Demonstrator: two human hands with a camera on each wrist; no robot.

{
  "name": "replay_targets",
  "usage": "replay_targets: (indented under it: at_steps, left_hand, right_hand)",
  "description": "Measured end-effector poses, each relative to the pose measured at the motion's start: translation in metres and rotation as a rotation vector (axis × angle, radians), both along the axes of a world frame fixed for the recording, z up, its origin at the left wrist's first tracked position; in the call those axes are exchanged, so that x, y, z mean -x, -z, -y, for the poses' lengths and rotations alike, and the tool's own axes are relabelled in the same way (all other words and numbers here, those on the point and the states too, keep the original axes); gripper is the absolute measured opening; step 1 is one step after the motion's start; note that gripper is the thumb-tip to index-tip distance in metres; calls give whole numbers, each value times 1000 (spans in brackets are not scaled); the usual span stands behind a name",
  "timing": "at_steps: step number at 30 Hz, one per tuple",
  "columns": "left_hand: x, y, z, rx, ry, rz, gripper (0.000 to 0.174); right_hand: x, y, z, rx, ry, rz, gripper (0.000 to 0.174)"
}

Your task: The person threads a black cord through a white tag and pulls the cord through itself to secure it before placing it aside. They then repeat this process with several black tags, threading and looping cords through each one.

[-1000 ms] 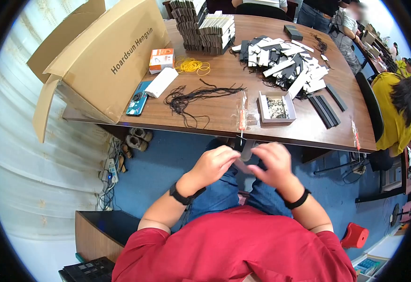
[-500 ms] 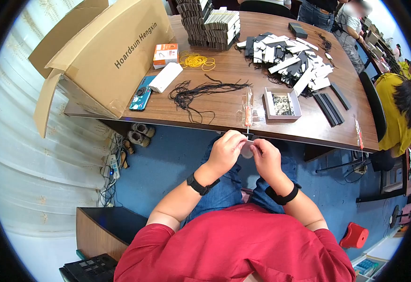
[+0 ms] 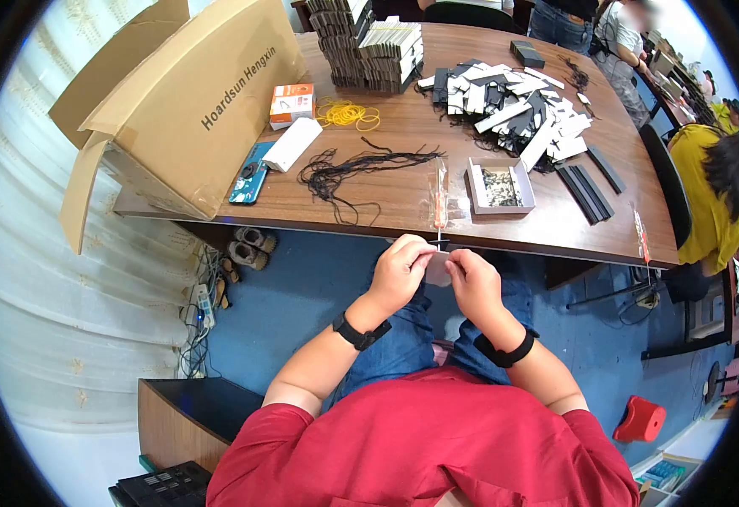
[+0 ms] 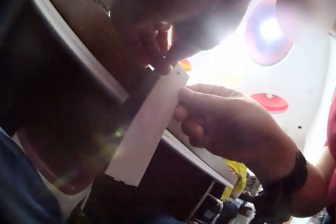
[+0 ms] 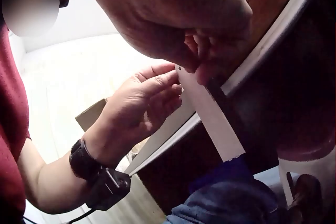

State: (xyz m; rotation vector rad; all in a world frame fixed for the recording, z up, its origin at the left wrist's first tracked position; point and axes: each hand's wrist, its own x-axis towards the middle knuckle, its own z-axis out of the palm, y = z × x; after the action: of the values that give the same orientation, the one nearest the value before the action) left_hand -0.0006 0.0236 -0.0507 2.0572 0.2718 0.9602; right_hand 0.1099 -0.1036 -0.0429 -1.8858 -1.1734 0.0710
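Observation:
A narrow pale card (image 3: 439,269) hangs between both hands just off the table's front edge. My left hand (image 3: 399,275) pinches its upper end, and my right hand (image 3: 476,286) pinches the side edge close by. In the left wrist view the card (image 4: 149,127) slants downward, with a small hole near its top corner. The right wrist view shows the card (image 5: 212,119) below the fingertips of my left hand (image 5: 134,111) and right hand (image 5: 173,14). An orange-handled tool (image 3: 439,207) lies taped to the table, its thin shaft jutting over the edge above my hands.
On the table (image 3: 403,203) are black cords (image 3: 327,177), an open white box (image 3: 502,188) of small parts, a pile of black and white strips (image 3: 513,106), stacked pieces (image 3: 390,55) and yellow bands (image 3: 348,114). A large carton (image 3: 209,101) stands left. A person in yellow (image 3: 707,190) sits right.
Since a second ago, my spread fingers have closed onto the card and both hands have come together near the tool's shaft. Over the last half second they have barely moved.

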Motion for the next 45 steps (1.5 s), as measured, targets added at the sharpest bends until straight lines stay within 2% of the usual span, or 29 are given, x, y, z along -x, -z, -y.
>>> replay_targets:
  at_steps: [4, 10, 11, 14, 20, 23, 27, 30, 33, 37, 40, 42, 44, 45]
  left_hand:
    - [-7, -5, 0, -82, -93, 6, 14]
    - [-9, -19, -9, -311, -343, -82, 14]
    - [-4, -22, -16, -424, -445, -89, 16]
    - [17, -28, -37, -506, -663, -224, 21]
    - [39, -6, -62, -630, -580, -170, 14]
    - [38, -21, -64, -543, -486, -135, 11]
    - [38, -31, -66, -387, -309, -44, 9]
    - [39, -31, -75, -444, -198, -20, 9]
    - [42, -35, -82, -483, -188, -61, 9]
    - [46, -29, -101, -567, -221, -141, 9]
    - [45, -27, -116, -518, -204, -97, 9]
    - [45, -24, -131, -566, -259, -144, 10]
    - [44, -22, -145, -580, -309, -174, 10]
    - [42, -22, -150, -569, -345, -223, 9]
  right_hand:
    - [-6, 5, -6, 28, 32, -25, 10]
    - [-10, -8, -14, 34, 150, 165, 16]
    - [-10, -10, -11, -12, 135, 205, 14]
    - [-7, -8, 0, -86, 38, 210, 13]
    - [1, -9, 5, -138, -114, 136, 10]
    - [9, -32, -9, -143, -202, 204, 11]
    - [27, -61, -46, -9, -160, 313, 14]
    - [31, -44, -77, 65, -147, 288, 15]
    - [30, -26, -99, 83, -124, 232, 13]
    - [25, -40, -92, -4, -134, 80, 15]
    - [11, -67, -64, -105, -128, -126, 8]
    - [1, -87, -34, -266, -67, -421, 8]
    - [-15, -97, -3, -501, -57, -504, 10]
    - [-22, -106, 13, -534, -50, -474, 10]
